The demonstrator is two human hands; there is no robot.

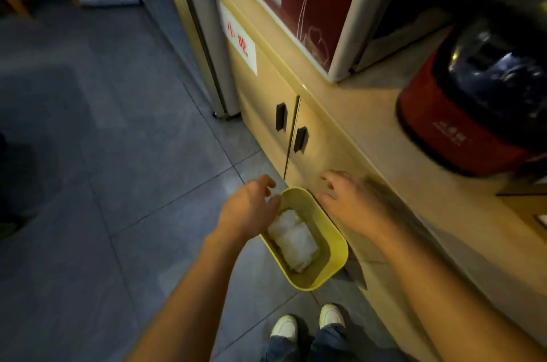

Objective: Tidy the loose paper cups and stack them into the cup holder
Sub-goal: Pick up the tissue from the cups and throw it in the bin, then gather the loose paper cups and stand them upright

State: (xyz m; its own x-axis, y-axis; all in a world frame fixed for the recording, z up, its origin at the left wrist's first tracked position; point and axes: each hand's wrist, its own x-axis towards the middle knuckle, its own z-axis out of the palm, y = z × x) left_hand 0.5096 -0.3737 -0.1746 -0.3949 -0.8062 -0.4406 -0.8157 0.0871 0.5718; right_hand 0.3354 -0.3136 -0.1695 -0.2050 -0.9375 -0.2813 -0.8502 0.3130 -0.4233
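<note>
1. A yellow bin [333,246] stands on the grey tiled floor [103,139], just beside the front of a beige cabinet [266,101].
2. Crumpled white paper [293,239] lies inside the bin; whether any of it is a paper cup I cannot tell.
3. No cup holder can be picked out in this view.
4. The left hand [248,210] hangs over the bin's left rim, fingers curled downward and partly closed. A bit of white shows at its fingertips, but whether it grips this I cannot tell.
5. The right hand [352,202] is above the bin's right rim, close to the cabinet doors. Its fingers are spread wide and it has hold of nothing. It is blurred.
6. The two hands are near each other, with the far end of the bin between them.
7. The cabinet has two black handles [291,128] side by side where its doors meet, and a white label [240,39] with red characters farther along.
8. On the table [370,113] above the cabinet sits a red and black appliance [461,113], and behind it a glass-fronted case with a red panel [319,0].
9. At the bottom edge, two white shoes [307,323] and blue trouser legs stand on the floor, just beside the bin's near end.
</note>
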